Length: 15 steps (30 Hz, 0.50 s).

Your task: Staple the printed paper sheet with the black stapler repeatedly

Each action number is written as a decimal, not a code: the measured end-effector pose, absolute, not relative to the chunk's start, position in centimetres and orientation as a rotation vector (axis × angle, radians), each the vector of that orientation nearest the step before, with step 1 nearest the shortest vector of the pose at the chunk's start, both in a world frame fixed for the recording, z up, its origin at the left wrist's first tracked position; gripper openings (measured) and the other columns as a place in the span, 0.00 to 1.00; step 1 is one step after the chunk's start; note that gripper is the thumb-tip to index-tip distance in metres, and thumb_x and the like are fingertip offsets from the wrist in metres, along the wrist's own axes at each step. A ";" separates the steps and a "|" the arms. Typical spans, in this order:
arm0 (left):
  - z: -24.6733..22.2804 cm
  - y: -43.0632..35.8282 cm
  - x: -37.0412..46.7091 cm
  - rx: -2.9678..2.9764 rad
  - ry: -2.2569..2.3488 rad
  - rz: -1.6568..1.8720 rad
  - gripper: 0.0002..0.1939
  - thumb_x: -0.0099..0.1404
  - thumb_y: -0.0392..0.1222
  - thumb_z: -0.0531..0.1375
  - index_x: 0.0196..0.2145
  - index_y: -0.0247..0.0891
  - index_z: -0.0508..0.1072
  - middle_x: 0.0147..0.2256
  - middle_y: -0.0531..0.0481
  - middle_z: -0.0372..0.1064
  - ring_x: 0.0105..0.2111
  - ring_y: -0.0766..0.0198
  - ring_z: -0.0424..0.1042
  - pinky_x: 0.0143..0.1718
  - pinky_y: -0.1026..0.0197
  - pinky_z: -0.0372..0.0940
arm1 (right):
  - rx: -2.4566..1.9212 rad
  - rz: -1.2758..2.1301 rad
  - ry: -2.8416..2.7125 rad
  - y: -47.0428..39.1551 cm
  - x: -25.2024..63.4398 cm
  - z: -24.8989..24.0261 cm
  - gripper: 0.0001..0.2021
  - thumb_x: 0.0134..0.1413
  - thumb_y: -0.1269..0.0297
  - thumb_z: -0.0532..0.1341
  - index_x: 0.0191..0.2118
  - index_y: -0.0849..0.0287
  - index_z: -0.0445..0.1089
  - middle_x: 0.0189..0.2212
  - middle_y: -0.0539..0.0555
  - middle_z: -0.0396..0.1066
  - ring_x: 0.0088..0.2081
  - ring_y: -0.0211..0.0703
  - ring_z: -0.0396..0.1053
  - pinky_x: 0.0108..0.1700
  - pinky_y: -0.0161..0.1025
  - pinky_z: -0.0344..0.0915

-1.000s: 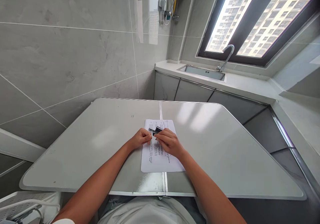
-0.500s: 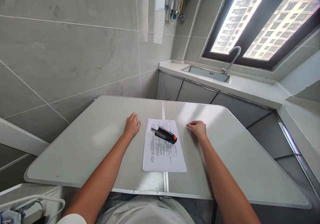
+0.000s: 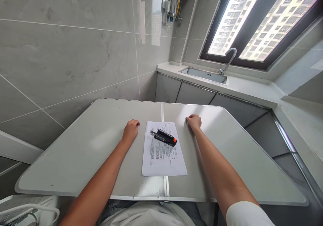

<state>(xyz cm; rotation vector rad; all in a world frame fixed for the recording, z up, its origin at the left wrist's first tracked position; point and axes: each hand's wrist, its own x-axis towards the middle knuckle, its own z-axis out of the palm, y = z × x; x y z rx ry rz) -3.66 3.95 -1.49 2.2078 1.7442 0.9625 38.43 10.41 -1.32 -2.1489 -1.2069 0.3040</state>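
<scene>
A black stapler (image 3: 165, 138) with an orange piece at one end lies on printed paper sheets (image 3: 164, 165). Its jaws are spread apart, and a metal part sticks out at the left end. Left of the paper, my left hand (image 3: 130, 130) rests on the table with its fingers curled in; I see nothing in them. My right hand (image 3: 194, 121) is on the table to the right, beyond the paper's upper right corner. Its fingers are pinched together, with a small dark thing at the tips, too small to name. Neither hand touches the stapler or the paper.
The pale folding table (image 3: 75, 158) has a metal seam down its middle. Behind it stand a counter with a sink (image 3: 204, 74) and a tap (image 3: 229, 61), under a window. A white rack (image 3: 30, 209) with a cable is at the lower left.
My left hand's fingers have curled in from a looser, spread pose. My right hand has moved a little farther away across the table, still pinched. The stapler and paper stay put; the view shifts slightly.
</scene>
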 end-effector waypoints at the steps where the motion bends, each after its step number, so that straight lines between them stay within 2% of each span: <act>1: -1.4 3.9 -3.5 2.187 1.730 0.987 0.15 0.68 0.30 0.51 0.38 0.40 0.78 0.41 0.43 0.73 0.39 0.53 0.71 0.42 0.53 0.67 | -2.143 0.295 -1.207 10.4 38.4 -1.4 0.05 0.46 0.64 0.65 0.28 0.58 0.77 0.31 0.59 0.78 0.38 0.52 0.74 0.43 0.44 0.67; 4: -1.2 3.6 -3.1 2.065 1.640 1.118 0.13 0.69 0.34 0.53 0.38 0.40 0.78 0.47 0.43 0.71 0.36 0.59 0.73 0.42 0.54 0.69 | -2.110 0.277 -1.214 10.0 38.3 -1.6 0.06 0.48 0.64 0.63 0.30 0.58 0.77 0.32 0.59 0.78 0.38 0.50 0.74 0.41 0.41 0.67; 7: -1.3 3.6 -2.4 1.803 1.497 1.288 0.11 0.69 0.39 0.57 0.39 0.38 0.79 0.51 0.41 0.71 0.38 0.60 0.75 0.44 0.55 0.70 | -2.078 0.279 -1.230 9.7 38.2 -1.5 0.06 0.50 0.63 0.63 0.30 0.57 0.77 0.33 0.58 0.79 0.37 0.49 0.74 0.39 0.40 0.66; 11: -1.9 3.7 -1.8 1.278 1.314 1.345 0.14 0.66 0.47 0.62 0.42 0.35 0.80 0.42 0.40 0.78 0.40 0.57 0.78 0.44 0.54 0.71 | -2.076 0.293 -1.230 9.8 38.1 -1.1 0.05 0.50 0.63 0.63 0.29 0.57 0.76 0.33 0.57 0.79 0.37 0.49 0.73 0.38 0.40 0.65; 15: -1.9 3.6 -2.1 1.227 1.436 1.336 0.09 0.64 0.41 0.62 0.38 0.35 0.80 0.35 0.43 0.79 0.37 0.57 0.78 0.45 0.54 0.71 | -2.076 0.293 -1.230 9.3 37.6 -0.7 0.05 0.50 0.64 0.63 0.31 0.57 0.76 0.35 0.58 0.79 0.38 0.49 0.73 0.39 0.40 0.64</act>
